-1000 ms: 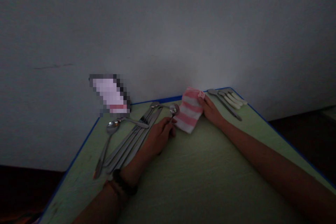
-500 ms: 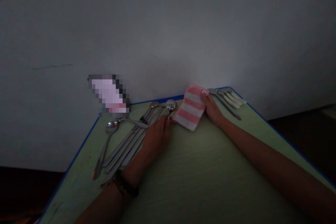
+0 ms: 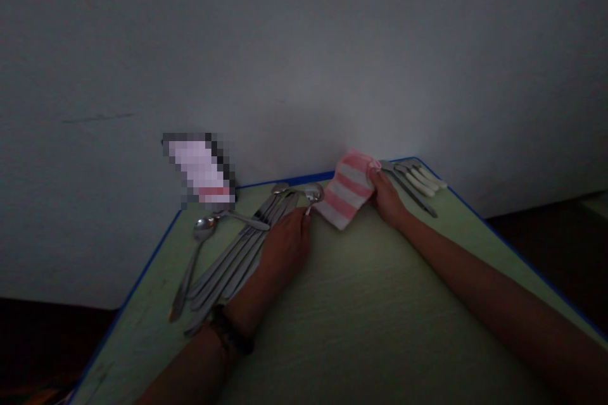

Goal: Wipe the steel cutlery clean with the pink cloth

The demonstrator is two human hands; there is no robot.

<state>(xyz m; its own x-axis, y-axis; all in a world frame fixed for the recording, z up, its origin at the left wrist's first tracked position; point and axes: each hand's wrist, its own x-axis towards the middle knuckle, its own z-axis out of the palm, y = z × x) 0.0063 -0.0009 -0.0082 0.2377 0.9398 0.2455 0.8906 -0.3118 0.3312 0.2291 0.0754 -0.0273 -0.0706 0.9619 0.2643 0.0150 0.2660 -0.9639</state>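
My left hand (image 3: 284, 245) pinches the handle of a small metal spoon (image 3: 313, 193), whose bowl points toward the wall. It rests beside a bundle of long metal cutlery (image 3: 237, 253) lying diagonally on the green table (image 3: 361, 304). My right hand (image 3: 387, 197) grips a pink-and-white striped cloth (image 3: 346, 188) held just right of the spoon's bowl, close to it. The scene is dim.
A single spoon (image 3: 192, 259) lies at the table's left, near the blue edge. Several white-handled utensils (image 3: 418, 180) sit at the far right corner. A blurred-out object (image 3: 202, 171) stands by the wall. The table ends at the wall behind.
My left hand moved the spoon slightly away from me, toward the wall. The right hand carried the cloth a little to the right and up, off the spoon's bowl.
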